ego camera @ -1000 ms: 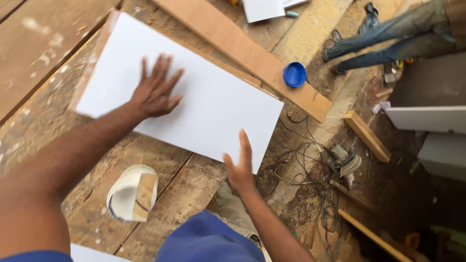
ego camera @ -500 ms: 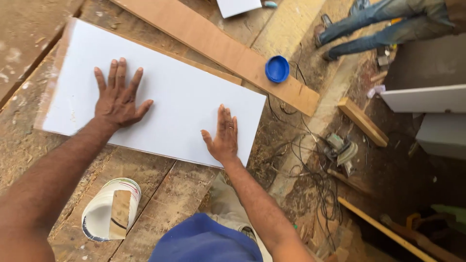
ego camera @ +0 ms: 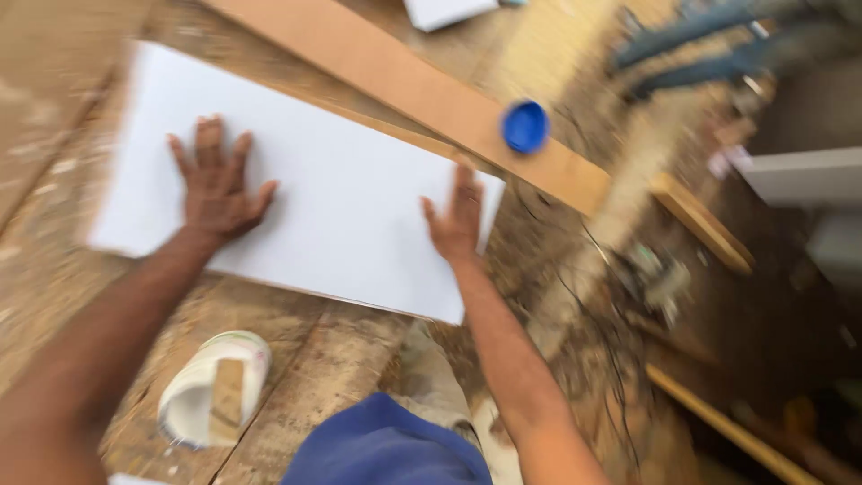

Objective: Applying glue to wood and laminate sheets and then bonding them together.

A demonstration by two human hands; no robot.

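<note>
hands flat on white panel (ego camera: 305,198), which lies on the wooden workbench (ego camera: 296,359). left hand (ego camera: 215,184) has fingers spread, palm down mid-sheet, likely pinning it. right hand (ego camera: 456,220) has fingers extended near the right edge, gripping nothing. long plank (ego camera: 404,85) lies just behind it, carrying a blue cap (ego camera: 525,126). white tub (ego camera: 214,386) sits near the front edge.

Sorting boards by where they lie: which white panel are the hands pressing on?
The large white panel lying on the bench, under the left hand and right hand. The small white piece at the top edge lies untouched.
</note>
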